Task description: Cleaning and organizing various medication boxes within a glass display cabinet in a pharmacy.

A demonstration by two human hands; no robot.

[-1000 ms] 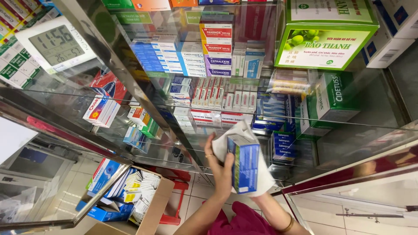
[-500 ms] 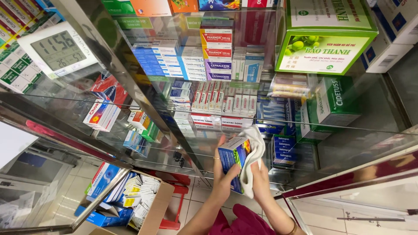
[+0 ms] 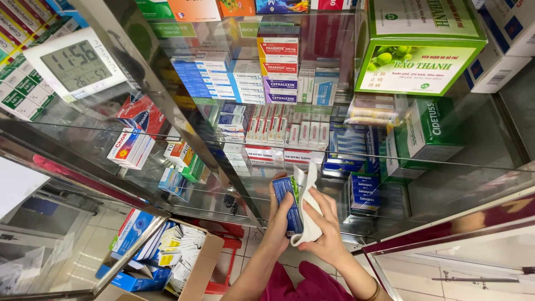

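Item: 1 blue box (image 3: 290, 205), upright in my left hand (image 3: 280, 220), fingers closed round it. My right hand (image 3: 324, 226) presses a white cloth (image 3: 308, 207) against its side; a moment ago the cloth draped looser. Glass shelves (image 3: 334, 161) of cartons just beyond my fingers.

At lower centre of the frame the left hand (image 3: 278, 223) and right hand (image 3: 326, 228) meet around a small box (image 3: 291, 203), with a cloth (image 3: 307, 206) between the box and the right hand. Behind them stand glass shelves (image 3: 334, 161) stacked with medicine boxes (image 3: 278, 72). A large carton (image 3: 421, 50) sits upper right, a digital clock (image 3: 78, 64) upper left, and an open cardboard box (image 3: 192, 267) on the floor lower left.
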